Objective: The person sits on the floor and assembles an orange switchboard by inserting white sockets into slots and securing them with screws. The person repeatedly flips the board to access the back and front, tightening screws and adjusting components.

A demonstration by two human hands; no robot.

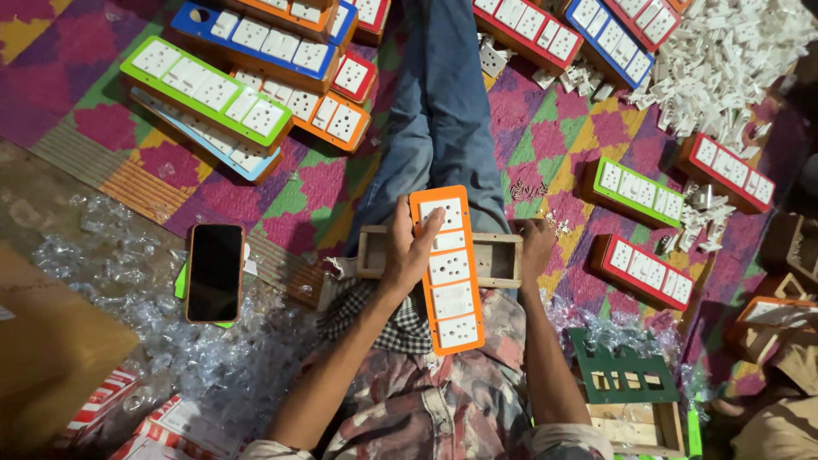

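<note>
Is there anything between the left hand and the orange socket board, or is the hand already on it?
Nothing stands between them. The left hand already grips the orange socket board by its left edge, fingers on its face. The board lies across the wooden box, whose right end the right hand holds.

Head view. The left hand (412, 247) gripped an orange socket panel (446, 269) over a wooden box (503, 260) on the lap; the right hand (537, 243) rested at the box's right end. A phone (214, 273) lay left, a pile of white sockets (724, 60) far right.
</note>
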